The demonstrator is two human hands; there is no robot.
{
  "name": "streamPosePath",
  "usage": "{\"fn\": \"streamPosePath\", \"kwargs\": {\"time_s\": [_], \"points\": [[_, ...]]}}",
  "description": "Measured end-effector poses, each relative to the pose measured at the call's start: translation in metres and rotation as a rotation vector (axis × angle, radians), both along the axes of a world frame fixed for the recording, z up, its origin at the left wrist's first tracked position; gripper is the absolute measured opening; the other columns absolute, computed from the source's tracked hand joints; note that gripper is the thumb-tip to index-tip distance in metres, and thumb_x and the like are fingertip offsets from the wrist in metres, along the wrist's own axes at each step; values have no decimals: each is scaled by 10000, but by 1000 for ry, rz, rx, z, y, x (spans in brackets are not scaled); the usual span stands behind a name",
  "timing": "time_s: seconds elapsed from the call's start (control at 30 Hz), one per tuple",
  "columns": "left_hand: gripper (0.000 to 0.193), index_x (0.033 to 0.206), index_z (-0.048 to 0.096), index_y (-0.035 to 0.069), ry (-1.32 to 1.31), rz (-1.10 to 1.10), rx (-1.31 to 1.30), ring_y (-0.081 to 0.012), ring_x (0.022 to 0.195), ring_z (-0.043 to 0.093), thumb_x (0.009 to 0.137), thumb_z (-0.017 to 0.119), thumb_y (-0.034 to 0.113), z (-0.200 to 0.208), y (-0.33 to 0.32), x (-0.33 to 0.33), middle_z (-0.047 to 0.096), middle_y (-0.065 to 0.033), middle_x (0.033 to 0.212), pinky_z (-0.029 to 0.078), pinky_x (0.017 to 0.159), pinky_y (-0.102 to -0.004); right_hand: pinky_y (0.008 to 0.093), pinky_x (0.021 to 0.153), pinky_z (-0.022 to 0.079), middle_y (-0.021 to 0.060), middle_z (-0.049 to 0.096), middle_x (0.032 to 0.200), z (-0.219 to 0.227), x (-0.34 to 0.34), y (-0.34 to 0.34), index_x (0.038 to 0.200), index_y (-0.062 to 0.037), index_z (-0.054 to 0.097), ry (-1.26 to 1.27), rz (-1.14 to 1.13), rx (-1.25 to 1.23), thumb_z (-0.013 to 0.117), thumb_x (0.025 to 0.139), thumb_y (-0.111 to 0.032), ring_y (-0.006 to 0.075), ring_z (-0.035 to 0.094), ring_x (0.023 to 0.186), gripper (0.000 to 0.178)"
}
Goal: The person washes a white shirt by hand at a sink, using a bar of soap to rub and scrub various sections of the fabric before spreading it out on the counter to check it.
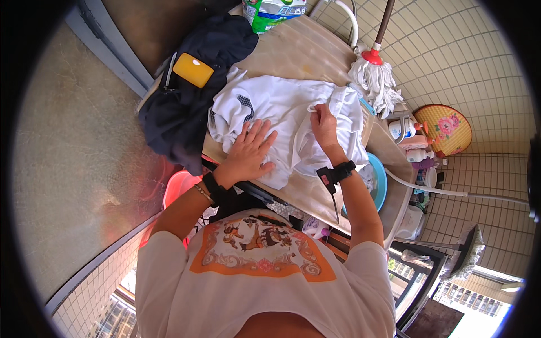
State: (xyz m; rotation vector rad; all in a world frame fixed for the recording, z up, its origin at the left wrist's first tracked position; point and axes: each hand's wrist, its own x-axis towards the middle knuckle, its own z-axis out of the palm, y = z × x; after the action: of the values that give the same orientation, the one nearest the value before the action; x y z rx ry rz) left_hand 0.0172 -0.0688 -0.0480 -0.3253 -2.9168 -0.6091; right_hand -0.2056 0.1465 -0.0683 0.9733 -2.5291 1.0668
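Observation:
A white garment (282, 101), probably a shirt, lies spread and wrinkled on the counter (298, 50). It has a dark checked patch (245, 107) on its left part. My left hand (251, 151) rests flat on the cloth, fingers spread. Further right, my right hand (324, 128) pinches a raised fold of the same garment. Dark clothing (220, 42) is heaped along the counter's left side. On top of it sits a yellow rounded block (193, 70); whether it is a soap bar or a case, I cannot tell.
A blue basin (379, 183) holding pale cloth stands right of the garment. A mop (375, 76) leans behind it. Several bottles (401, 128) and a woven fan (445, 129) line the tiled wall. A red bucket (179, 188) is below left; a green-white package (270, 14) is at the back.

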Motion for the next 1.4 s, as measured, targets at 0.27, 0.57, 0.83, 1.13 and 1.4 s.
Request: {"fn": "streamPosePath", "kwargs": {"time_s": [0.27,0.57,0.83,1.13,1.4], "points": [[915,1624,356,87,-39,26,-25,-376,1604,146,890,687,520,-2,4,1,204,-196,1726,54,1296,-532,271,470,407,16,568,776,40,54,132,1139,5,586,-783,-238,-238,597,945,-85,72,507,585,213],[915,1626,349,78,-29,5,-16,-388,1603,140,896,694,510,0,9,-1,193,-203,1727,54,1296,-536,412,867,545,152,667,1003,64,88,145,1252,-14,617,-127,-322,116,609,861,11,331,662,931,391],[815,1610,414,169,-24,1,10,-385,1604,144,920,676,514,7,10,1,190,-199,1730,57,1295,-537,454,816,569,144,673,1030,40,95,36,1086,-71,685,5,174,306,710,839,-32,370,662,948,251],[708,1540,526,226,37,20,10,-380,1583,212,897,724,446,5,3,14,293,-151,1702,96,1285,-567,421,714,576,117,631,915,38,90,26,1050,-68,679,209,335,420,704,843,-65,325,649,849,208],[510,1312,703,209,101,10,-11,-431,1432,397,818,792,295,19,8,15,493,-136,1523,212,1231,-651,413,816,586,169,720,1111,42,56,-8,1207,-14,695,-163,90,242,649,872,64,344,709,960,347]]}}
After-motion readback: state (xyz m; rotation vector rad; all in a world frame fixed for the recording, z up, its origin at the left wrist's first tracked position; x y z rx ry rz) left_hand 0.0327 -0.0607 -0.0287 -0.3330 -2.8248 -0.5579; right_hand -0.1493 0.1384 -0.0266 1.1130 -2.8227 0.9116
